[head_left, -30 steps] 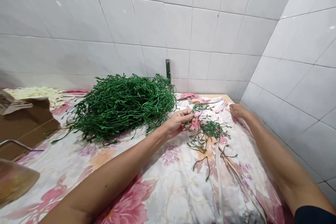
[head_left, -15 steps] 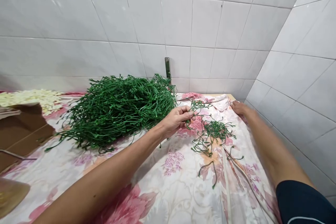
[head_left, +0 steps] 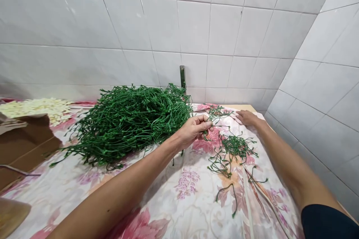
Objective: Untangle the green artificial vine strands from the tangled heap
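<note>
Between the thumb and fingers of my left hand (head_left: 198,129) is a small bunch of thin green plastic stems (head_left: 217,114) with knobbed ends. This hand is just right of a large heap of similar green stems (head_left: 134,119). My right hand (head_left: 248,118) is at the far right corner of the table, its fingers on the edge of the floral cloth (head_left: 185,201) and seeming to pinch it; the fingertips are partly hidden. A smaller pile of green stems (head_left: 237,145) lies between my hands, with a few loose stems nearer me.
At the left, pale yellow pieces (head_left: 42,108) lie behind an open cardboard box (head_left: 30,145). A tan rounded object (head_left: 12,214) shows at the lower left. White tiled walls (head_left: 193,26) rise behind and at the right. A narrow metal strip (head_left: 182,74) stands against the back wall.
My right hand has moved left along the far edge, and the cloth there has shifted, showing more bare wood. The left hand keeps its stems. The view has shifted slightly.
</note>
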{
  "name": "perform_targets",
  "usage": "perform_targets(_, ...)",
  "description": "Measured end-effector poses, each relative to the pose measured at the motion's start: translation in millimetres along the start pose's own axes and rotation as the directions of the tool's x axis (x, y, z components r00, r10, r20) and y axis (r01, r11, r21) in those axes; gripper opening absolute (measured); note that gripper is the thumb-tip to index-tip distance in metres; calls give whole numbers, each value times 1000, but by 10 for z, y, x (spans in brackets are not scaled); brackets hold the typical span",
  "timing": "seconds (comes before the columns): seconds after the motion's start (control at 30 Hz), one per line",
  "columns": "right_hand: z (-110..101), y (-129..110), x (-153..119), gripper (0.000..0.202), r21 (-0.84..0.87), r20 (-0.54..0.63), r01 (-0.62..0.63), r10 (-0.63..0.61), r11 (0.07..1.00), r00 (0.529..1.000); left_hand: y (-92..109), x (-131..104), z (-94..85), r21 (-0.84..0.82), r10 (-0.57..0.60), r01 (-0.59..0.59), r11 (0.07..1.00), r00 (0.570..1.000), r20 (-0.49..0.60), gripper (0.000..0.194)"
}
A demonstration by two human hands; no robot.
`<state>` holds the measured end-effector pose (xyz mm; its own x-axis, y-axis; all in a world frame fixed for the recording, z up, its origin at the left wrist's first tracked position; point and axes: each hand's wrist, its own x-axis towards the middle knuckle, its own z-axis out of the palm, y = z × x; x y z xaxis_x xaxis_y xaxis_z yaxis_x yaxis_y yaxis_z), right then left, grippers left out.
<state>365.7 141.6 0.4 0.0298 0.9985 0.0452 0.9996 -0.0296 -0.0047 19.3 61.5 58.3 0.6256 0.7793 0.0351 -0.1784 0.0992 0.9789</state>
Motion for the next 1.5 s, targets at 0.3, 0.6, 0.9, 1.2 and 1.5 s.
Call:
perform_targets(0.3, 113, 189, 332, 38, -2, -109, -142, 141, 990, 984, -46, 144, -69, 9, -30, 31, 999, 998, -53, 50)
perform_targets(0.6, 141, 172, 564, 41, 8, -196, -186, 184, 983, 963, -74, 276, -101, 69, -3, 9, 998, 996, -88, 47)
perform_targets(0.9, -142, 295, 436, 47, 111, -186, -179, 197, 978, 963, -43, 329, 36, -70, -85, 83, 994, 996, -25, 48)
perform_targets(1.2, -483, -409, -799, 30, 531, -450, 176, 100, 829, 888, -193, -43, 188, -111, -120, 116, 987, 992, -38, 46)
perform_targets(1.5, -685, -1066, -1966, 23, 788, -407, 296, 96, 541, 909, -368, -391, 284, -231, -154, 160, 960, 987, 45, 45)
